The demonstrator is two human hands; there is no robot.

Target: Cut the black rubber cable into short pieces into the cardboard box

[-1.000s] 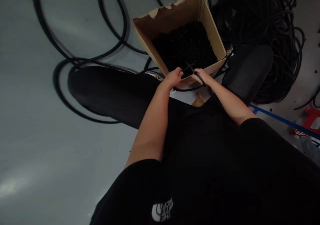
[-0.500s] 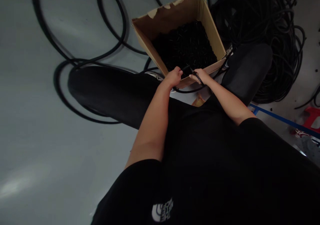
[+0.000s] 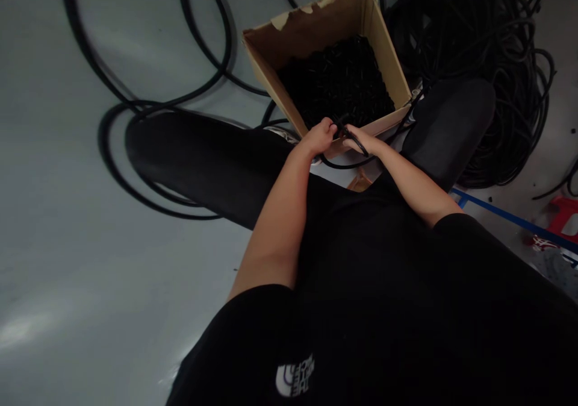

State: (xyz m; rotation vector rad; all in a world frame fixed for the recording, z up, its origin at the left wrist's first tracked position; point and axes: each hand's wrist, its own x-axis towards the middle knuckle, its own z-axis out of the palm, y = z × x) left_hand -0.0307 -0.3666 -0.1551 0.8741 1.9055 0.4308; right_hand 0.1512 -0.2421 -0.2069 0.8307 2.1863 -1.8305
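Fingers of the left hand clench black cable at a cardboard box's near edge as the right grips a dark, indistinct tool; short black pieces already cover the bottom, while long coils lie uncut beyond its right side

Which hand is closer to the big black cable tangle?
The right hand, at the box, left of the tangle; the left hand is at the box too, farther left.
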